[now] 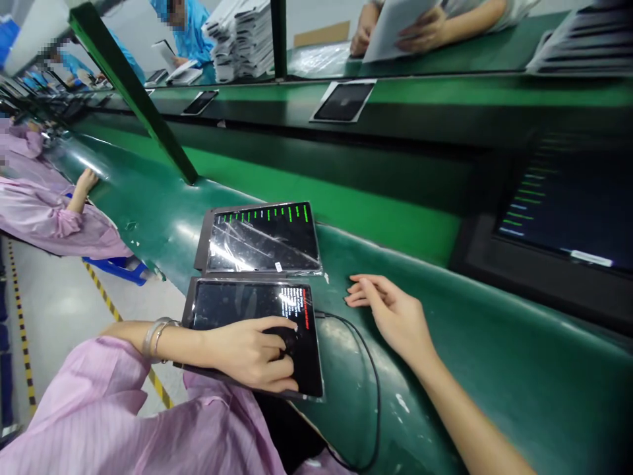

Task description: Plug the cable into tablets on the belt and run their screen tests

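head view: 2 tablets on the green worktop (445, 369), lying flat, 1 behind the other, edges just beside or overlapping; cannot tell which. near tablet (252, 333): long axis runs left to right across the frame, screen up, a block of red and white text at its right end, film wrap showing at the edges. a black cable (368, 369) leaves its right edge and loops down over the worktop front. far tablet (262, 239): same left-right long axis, slightly tilted, screen up, a row of green lines along its far edge, glossy film over it.

left hand (252, 353): lies on the near tablet's screen, fingers curled loosely, fingertips touching the glass; grip not closed around anything. 2 bangles (155, 336) at the wrist, pink sleeve (99, 409) behind.

right hand (390, 313): flat on the worktop, palm down, fingers extended toward the tablets, grip open, holding nothing, just right of the near tablet.

1 dark monitor (558, 211) at right with lines of text. other people's hands at the far side and at left.
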Tool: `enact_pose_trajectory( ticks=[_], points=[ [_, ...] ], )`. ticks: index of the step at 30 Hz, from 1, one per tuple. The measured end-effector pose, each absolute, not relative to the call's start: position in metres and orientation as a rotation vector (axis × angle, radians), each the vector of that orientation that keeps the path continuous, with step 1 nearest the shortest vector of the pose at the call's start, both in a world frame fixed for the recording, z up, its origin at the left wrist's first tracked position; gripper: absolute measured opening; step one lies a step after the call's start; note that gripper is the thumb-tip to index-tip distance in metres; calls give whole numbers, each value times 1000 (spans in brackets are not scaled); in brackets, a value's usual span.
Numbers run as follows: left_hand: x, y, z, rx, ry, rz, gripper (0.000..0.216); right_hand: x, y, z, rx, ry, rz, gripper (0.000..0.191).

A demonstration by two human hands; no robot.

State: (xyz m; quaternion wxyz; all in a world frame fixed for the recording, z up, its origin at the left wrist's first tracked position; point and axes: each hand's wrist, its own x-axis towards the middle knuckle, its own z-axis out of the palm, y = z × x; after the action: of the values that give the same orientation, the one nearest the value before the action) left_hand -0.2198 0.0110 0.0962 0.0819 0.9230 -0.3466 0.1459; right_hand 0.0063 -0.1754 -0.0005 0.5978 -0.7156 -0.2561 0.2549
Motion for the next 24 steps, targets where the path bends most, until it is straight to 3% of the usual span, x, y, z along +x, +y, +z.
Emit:
enact_pose_trajectory(
  ticks=[2, 6, 17, 24],
  points=[
    [-218, 12, 97, 2770, -1031, 453, 38, 7, -175, 1, -1669, -607, 571, 58],
    [-218, 12, 93, 2802, -1057, 334, 60, 6, -176, 2, -1682, -618, 554, 58],
    [-263, 68, 122, 2772, -541, 325, 27, 5, -177, -2, -1708, -619, 532, 57],
    [-258, 48, 115, 2727, -832, 271, 20, 2, -174, 2, -1743, -616, 502, 54]
  ],
)
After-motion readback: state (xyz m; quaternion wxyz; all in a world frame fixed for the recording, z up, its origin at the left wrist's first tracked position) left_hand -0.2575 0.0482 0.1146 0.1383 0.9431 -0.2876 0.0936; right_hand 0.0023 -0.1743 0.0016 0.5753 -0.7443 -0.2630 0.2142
